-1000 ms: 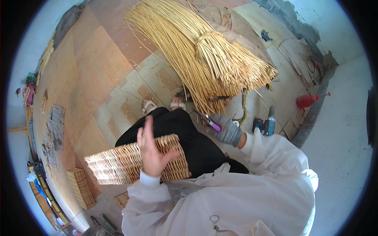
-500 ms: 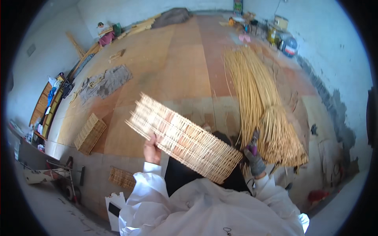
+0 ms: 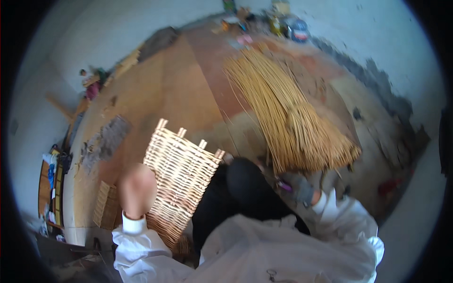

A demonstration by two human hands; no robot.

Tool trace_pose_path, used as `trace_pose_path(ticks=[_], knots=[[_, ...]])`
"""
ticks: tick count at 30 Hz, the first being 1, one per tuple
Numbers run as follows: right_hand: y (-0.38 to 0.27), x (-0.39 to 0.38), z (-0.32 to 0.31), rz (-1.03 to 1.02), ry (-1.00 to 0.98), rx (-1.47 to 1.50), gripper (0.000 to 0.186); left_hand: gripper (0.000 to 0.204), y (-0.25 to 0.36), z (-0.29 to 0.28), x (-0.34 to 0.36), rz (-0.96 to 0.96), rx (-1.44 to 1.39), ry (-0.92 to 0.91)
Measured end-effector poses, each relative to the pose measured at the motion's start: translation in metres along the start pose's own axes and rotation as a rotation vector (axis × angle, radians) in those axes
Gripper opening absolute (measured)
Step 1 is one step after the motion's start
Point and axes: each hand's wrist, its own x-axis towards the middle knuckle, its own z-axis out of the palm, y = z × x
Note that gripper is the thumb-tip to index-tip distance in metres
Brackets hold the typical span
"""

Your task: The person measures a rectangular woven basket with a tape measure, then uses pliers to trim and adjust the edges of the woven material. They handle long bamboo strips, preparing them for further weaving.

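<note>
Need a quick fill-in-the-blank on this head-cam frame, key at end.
The glove on the right hand is ____ in colour.
The tool in that hand has a ____ handle.
The bare hand by the woven panel is the person's ____ one.
The cane bundle lies to the panel's ____ in the picture.

Missing words: grey; purple; left; right.

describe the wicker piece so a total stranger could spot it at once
From the big bundle of straw-coloured rods, go down and left to the person's black-clad knees. Just left of them, by the bare left hand, is the woven wicker piece. Bright, with stake ends jutting from its far edge, it stands out from the dimmer wicker basket on the floor farther left.
</note>
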Motion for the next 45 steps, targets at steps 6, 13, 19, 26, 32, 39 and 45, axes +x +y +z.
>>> trace_pose_path(ticks=[6,13,19,26,32,39,45], knots=[[-0.057,0.006,-0.008,0.009,-0.279,-0.423,0.057,0.027,-0.036,0.05,-0.093,-0.201,-0.158,-0.037],[-0.065,0.021,0.011,-0.048,-0.307,-0.374,0.057,0.029,-0.039,0.062,-0.114,-0.291,-0.263,-0.109],[-0.071,0.032,0.022,-0.037,-0.416,-0.477,0.055,0.029,-0.048,0.065,-0.122,-0.308,-0.188,-0.145],[-0.044,0.047,0.053,-0.022,-0.364,-0.549,0.038,0.029,-0.097,0.075,-0.12,-0.38,-0.309,-0.197],[-0.038,0.062,0.059,0.236,-0.371,-0.587,0.04,0.03,-0.112,0.068,-0.11,-0.397,-0.247,-0.233],[-0.061,0.039,0.064,-0.05,-0.299,-0.367,0.055,0.03,-0.087,0.075,-0.097,-0.305,-0.366,-0.238],[-0.053,0.044,0.08,0.085,-0.203,-0.415,0.041,0.027,-0.083,0.08,-0.088,-0.291,-0.324,-0.264]])
